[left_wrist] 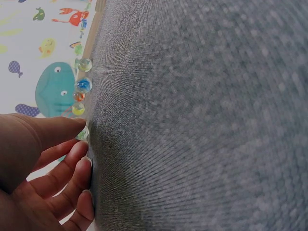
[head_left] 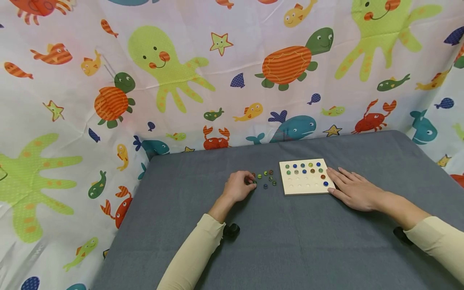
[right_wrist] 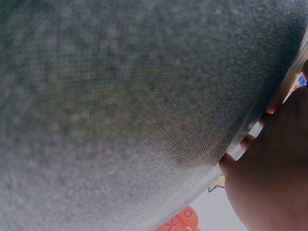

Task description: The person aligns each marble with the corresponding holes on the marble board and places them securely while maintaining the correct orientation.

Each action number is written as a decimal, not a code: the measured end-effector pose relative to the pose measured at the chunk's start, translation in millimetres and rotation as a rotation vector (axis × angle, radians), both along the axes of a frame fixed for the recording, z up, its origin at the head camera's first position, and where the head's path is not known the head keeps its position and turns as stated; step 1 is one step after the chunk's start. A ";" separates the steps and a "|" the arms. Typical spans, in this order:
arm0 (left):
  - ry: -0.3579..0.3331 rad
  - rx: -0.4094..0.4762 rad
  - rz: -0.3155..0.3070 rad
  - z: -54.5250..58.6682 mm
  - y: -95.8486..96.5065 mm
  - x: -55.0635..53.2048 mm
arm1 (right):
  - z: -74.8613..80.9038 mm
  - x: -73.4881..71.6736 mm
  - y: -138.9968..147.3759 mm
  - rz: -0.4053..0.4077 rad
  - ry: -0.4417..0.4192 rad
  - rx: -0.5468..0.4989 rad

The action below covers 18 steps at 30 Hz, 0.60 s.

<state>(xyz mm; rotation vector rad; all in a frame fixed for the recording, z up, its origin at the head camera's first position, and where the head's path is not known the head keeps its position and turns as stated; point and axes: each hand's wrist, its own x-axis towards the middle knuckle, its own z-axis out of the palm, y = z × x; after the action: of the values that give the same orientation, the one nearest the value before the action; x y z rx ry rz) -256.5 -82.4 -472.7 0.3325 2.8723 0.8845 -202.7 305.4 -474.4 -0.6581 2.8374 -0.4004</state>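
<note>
A pale wooden board (head_left: 304, 189) with rows of round hollows lies on the grey cloth. Coloured marbles fill its two back rows, and a brown marble (head_left: 323, 177) and a blue marble (head_left: 326, 183) sit along its right side. My right hand (head_left: 357, 191) rests flat against the board's right edge, fingers extended, thumb by the near corner. To the left of the board, my left hand (head_left: 237, 186) has thumb and index finger at a green marble (left_wrist: 83, 133), pinching it close to the cloth. Its other fingers are curled beneath.
Several loose marbles lie between the left hand and the board, among them a dark blue marble (head_left: 266, 186) and a yellow-green marble (head_left: 259, 176). A curtain (head_left: 239, 40) printed with sea animals hangs behind the table (head_left: 275, 241).
</note>
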 end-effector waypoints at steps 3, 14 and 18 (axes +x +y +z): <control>-0.005 -0.007 0.003 0.0 0.7 0.9 | 0.0 0.4 -0.5 -0.002 -0.001 -0.002; -0.008 -0.020 -0.019 0.2 1.2 2.5 | -0.1 -0.7 -1.0 -0.002 -0.004 0.004; -0.002 0.014 -0.037 0.7 -0.4 3.1 | -1.0 -1.5 -0.5 -0.002 -0.004 0.005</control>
<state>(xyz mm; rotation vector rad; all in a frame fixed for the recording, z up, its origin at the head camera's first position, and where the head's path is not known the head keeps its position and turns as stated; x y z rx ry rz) -253.4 -82.8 -472.1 0.3843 2.8503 0.8982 -204.2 304.9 -475.4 -0.6528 2.8344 -0.3949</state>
